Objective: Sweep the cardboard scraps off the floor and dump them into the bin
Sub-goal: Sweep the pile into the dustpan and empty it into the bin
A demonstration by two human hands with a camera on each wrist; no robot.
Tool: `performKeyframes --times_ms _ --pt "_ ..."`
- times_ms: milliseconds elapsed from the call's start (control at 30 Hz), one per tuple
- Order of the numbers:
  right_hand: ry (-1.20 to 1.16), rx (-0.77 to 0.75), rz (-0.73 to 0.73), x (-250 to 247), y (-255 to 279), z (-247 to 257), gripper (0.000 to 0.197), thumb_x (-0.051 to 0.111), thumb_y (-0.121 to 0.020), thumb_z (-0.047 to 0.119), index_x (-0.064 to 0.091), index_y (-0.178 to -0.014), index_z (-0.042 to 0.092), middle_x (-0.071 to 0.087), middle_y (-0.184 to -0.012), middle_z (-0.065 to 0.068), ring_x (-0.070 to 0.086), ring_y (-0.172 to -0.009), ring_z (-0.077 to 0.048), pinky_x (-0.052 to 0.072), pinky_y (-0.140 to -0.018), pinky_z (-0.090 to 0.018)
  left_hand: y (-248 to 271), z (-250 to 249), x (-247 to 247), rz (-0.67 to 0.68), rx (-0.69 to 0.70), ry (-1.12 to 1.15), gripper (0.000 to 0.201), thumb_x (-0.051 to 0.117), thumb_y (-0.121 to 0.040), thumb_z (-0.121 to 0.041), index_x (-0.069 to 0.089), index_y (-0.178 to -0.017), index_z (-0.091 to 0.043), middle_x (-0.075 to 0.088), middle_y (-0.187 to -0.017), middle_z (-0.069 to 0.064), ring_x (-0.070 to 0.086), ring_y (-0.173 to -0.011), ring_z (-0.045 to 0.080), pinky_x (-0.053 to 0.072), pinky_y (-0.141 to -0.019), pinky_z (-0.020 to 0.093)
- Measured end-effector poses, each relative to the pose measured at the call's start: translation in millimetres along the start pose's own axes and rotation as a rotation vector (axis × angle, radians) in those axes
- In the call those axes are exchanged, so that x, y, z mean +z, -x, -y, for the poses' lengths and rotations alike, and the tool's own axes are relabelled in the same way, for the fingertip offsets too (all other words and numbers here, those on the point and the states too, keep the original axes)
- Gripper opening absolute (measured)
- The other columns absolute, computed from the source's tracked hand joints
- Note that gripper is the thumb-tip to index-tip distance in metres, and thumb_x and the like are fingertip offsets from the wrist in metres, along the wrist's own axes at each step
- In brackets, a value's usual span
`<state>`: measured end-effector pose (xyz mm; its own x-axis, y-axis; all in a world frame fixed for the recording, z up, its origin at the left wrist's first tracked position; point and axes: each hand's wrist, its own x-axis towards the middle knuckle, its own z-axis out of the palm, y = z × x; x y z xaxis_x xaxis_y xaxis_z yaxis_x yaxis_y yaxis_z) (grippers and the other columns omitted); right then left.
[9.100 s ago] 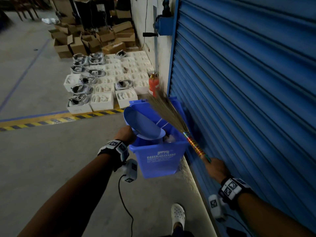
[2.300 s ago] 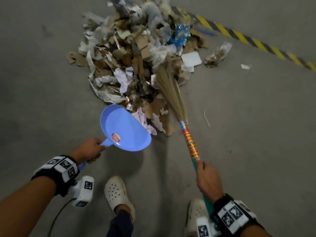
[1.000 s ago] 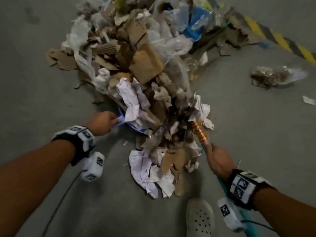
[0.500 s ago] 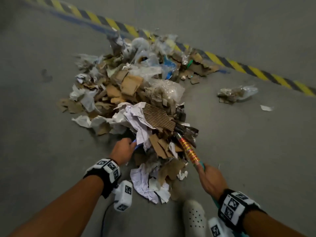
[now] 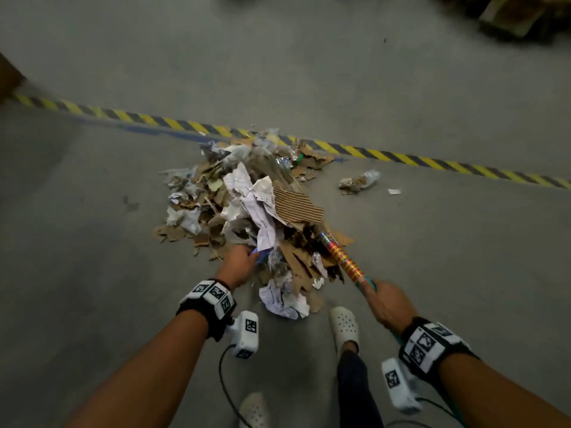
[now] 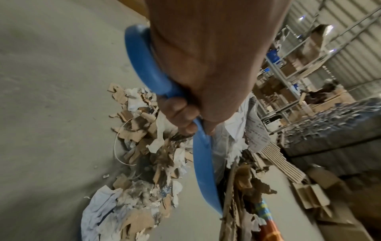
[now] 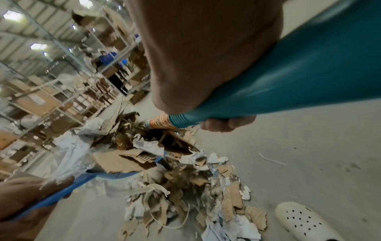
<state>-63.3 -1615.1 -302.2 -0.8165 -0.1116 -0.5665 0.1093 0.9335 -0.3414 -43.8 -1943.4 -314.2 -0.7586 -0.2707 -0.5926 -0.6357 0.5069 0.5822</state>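
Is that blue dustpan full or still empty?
Full: cardboard and paper scraps are heaped over the dustpan, leaving only its handle and edge visible.

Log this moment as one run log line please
stage: scooping | left hand: grips blue dustpan, loaded | right hand: grips broom | scrap pile: mostly on floor | bin: not in view

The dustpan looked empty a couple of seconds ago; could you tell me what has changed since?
The dustpan now carries a heap of scraps, raised off the floor, with the broom pressed against the load. Left hand keeps the dustpan handle, right hand the broom.
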Motion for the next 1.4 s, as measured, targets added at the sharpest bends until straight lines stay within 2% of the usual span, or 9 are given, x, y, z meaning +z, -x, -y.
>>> performKeyframes --times_ms 67,167,300,367,533,700,800,967,1400 --pt "-0.033 0.003 -0.031 -12.1 51.1 6.9 0.044 0.031 -0.098 0.055 0.056 -0.087 0.021 0.059 -0.072 -0.005 0.057 -0.065 -0.025 0.043 -0.057 -0.028 42.9 -8.4 -16.6 0.021 0.015 0.016 0.032 0.050 -0.097 -0.024 0.050 -0.070 -0.006 0.050 -0.064 0.015 0.044 -0.051 0.023 0.035 -0.054 0.030" --pt "-0.072 0.022 -0.078 -27.2 120.1 14.0 0.045 0.033 -0.097 0.057 0.050 -0.074 0.023 0.058 -0.070 -0.006 0.055 -0.061 -0.024 0.048 -0.059 -0.033 101.3 -17.8 -35.1 0.030 0.040 0.013 0.036 0.049 -0.096 -0.027 0.044 -0.066 -0.007 0.046 -0.057 0.014 0.039 -0.043 0.021 0.032 -0.046 0.026" --pt "-0.139 0.070 -0.104 -46.3 203.0 13.7 0.049 0.035 -0.097 0.056 0.055 -0.079 0.015 0.060 -0.062 -0.009 0.058 -0.050 -0.024 0.048 -0.047 -0.031 173.5 -37.6 -49.4 0.078 0.089 0.048 0.026 0.053 -0.087 -0.027 0.047 -0.070 -0.008 0.043 -0.059 0.013 0.034 -0.041 0.019 0.028 -0.042 0.024" --pt "-0.163 0.092 -0.123 -55.3 240.3 5.9 0.047 0.035 -0.097 0.054 0.056 -0.082 0.015 0.060 -0.061 -0.008 0.057 -0.047 -0.023 0.046 -0.042 -0.027 210.5 -54.3 -49.5 0.103 0.114 0.090 0.028 0.054 -0.089 -0.027 0.047 -0.071 -0.008 0.041 -0.058 0.012 0.031 -0.043 0.018 0.025 -0.044 0.024" --pt "-0.208 0.150 -0.217 -79.4 321.6 -32.2 0.048 0.037 -0.095 0.054 0.059 -0.083 0.013 0.057 -0.057 -0.005 0.055 -0.043 -0.022 0.042 -0.040 -0.025 294.3 -105.9 -25.2 0.144 0.190 0.108 0.030 0.051 -0.092 -0.023 0.038 -0.068 -0.012 0.031 -0.056 0.008 0.027 -0.046 0.016 0.021 -0.045 0.025" --pt "-0.261 0.211 -0.333 -95.0 398.5 -97.8 0.042 0.037 -0.097 0.051 0.054 -0.079 0.017 0.057 -0.058 -0.006 0.054 -0.042 -0.021 0.040 -0.039 -0.024 362.9 -155.0 25.5 0.172 0.294 0.025 0.029 0.049 -0.091 -0.015 0.044 -0.063 -0.007 0.043 -0.053 0.010 0.034 -0.039 0.017 0.024 -0.041 0.021" --pt "-0.275 0.270 -0.392 -99.3 451.7 -144.9 0.038 0.037 -0.098 0.048 0.056 -0.087 0.016 0.059 -0.062 -0.006 0.057 -0.045 -0.021 0.043 -0.040 -0.025 405.6 -177.5 68.3 0.202 0.325 0.009 0.031 0.050 -0.094 -0.020 0.047 -0.069 -0.003 0.047 -0.056 0.012 0.037 -0.039 0.018 0.027 -0.042 0.021" --pt "-0.300 0.363 -0.482 -99.2 544.6 -225.1 0.038 0.039 -0.097 0.049 0.055 -0.084 0.017 0.059 -0.063 -0.005 0.058 -0.046 -0.022 0.043 -0.040 -0.025 475.8 -207.5 149.7 0.281 0.411 -0.009 0.040 0.055 -0.094 -0.026 0.044 -0.061 -0.006 0.047 -0.055 0.012 0.034 -0.030 0.016 0.025 -0.042 0.020" --pt "-0.485 0.704 -0.668 -61.5 756.0 -405.7 0.045 0.039 -0.098 0.047 0.060 -0.095 0.008 0.063 -0.073 -0.014 0.063 -0.058 -0.030 0.052 -0.052 -0.037 654.0 -279.1 355.4 0.634 0.667 -0.191 0.038 0.054 -0.095 -0.024 0.046 -0.066 -0.002 0.047 -0.059 0.013 0.034 -0.043 0.017 0.026 -0.047 0.025"
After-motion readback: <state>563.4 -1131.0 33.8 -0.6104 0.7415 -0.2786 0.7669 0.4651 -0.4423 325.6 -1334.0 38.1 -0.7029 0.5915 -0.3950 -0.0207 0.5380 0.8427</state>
